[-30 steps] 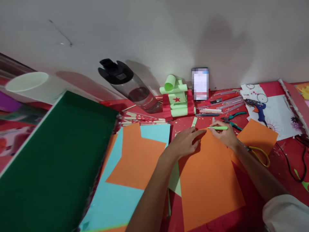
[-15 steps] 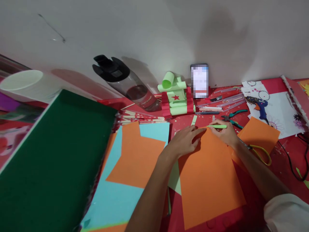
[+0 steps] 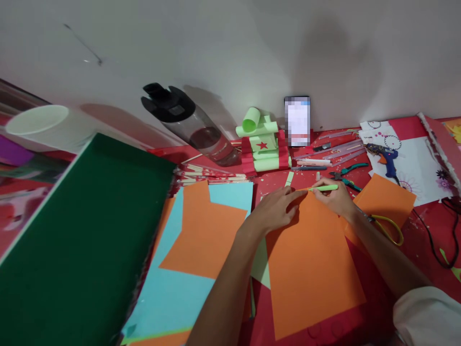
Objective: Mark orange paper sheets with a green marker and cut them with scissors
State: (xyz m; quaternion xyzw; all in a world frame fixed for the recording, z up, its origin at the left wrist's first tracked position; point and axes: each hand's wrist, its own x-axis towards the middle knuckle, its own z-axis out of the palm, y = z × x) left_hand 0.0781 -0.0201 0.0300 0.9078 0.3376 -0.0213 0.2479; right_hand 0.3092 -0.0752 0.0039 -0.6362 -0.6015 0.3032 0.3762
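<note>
The right hand (image 3: 334,198) pinches a green pen (image 3: 327,188) at the far edge of an orange sheet (image 3: 313,269) on the bench (image 3: 414,259); the left hand (image 3: 276,210) (fingers apart, one pointing penward) rests on the sheet.

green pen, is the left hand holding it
No, the right hand holds the green pen while the left hand rests on the orange sheet.

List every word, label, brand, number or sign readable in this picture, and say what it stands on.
No words, brands or numbers are legible.
Green-and-red paper craft: only a red star, no legible lettering.
Smartphone: screen pixelated, unreadable.
Light-green pen: no legible lettering.
</note>
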